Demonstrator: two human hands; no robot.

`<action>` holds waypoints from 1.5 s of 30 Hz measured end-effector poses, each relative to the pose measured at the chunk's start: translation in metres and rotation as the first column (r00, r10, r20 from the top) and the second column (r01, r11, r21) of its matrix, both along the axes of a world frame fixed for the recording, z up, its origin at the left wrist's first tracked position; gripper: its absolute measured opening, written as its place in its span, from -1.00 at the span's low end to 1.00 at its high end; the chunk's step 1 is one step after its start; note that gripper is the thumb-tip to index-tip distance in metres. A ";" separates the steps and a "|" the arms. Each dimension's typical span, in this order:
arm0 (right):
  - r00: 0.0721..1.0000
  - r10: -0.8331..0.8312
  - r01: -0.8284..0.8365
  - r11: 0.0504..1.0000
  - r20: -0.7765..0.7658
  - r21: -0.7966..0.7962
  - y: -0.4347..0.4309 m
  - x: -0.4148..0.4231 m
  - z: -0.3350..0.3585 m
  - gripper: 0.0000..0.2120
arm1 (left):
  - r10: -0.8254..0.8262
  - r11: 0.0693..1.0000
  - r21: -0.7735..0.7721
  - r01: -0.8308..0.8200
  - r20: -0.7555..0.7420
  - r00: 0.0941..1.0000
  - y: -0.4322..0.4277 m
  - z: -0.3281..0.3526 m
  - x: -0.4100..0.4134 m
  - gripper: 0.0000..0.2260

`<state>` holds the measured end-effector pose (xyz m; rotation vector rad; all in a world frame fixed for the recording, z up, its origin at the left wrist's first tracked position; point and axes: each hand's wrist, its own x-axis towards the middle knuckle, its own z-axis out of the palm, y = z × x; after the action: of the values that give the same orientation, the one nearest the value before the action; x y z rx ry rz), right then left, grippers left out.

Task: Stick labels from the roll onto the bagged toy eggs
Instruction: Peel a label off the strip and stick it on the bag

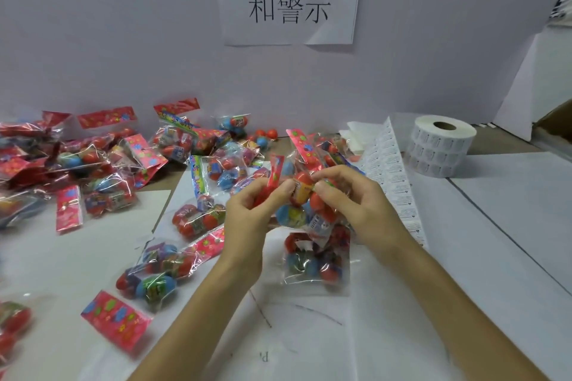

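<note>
Left of the 1 roll, 2 hands hold 1 bag of eggs. The left hand grips its red header end, fingers curled. The right hand pinches its top. 1 label strip lies just left of the roll. Over 10 more bags lie farther left, too tangled to count.

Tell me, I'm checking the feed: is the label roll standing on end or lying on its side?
Standing on end: the label roll rests flat on the table, its core hole facing up.
</note>
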<state>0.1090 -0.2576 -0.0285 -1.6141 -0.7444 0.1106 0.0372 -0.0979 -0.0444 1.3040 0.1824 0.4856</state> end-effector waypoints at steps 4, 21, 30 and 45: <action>1.000 0.011 -0.012 0.999 -0.014 -0.031 -0.002 -0.001 -0.001 -0.97 | 0.013 0.999 0.048 -0.012 -0.007 1.000 0.002 0.002 -0.003 -0.97; 0.979 0.014 0.003 0.996 -0.205 0.086 -0.006 -0.002 0.001 -0.85 | -0.184 0.981 0.044 0.189 -0.091 0.979 0.000 0.005 -0.005 -0.45; 0.987 -0.003 0.013 0.998 -0.163 0.059 -0.003 -0.005 -0.002 -0.94 | -0.118 0.984 0.121 0.128 -0.090 0.989 0.003 -0.002 -0.001 -0.83; 0.979 -0.201 0.205 0.971 -0.045 0.121 -0.002 -0.001 -0.009 -0.86 | -0.261 0.936 0.182 0.302 -0.217 0.941 0.002 -0.001 -0.002 -0.42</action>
<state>0.1078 -0.2593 -0.0379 -1.5548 -0.5464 -0.0566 0.0349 -0.0964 -0.0451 1.5599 0.0989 0.1352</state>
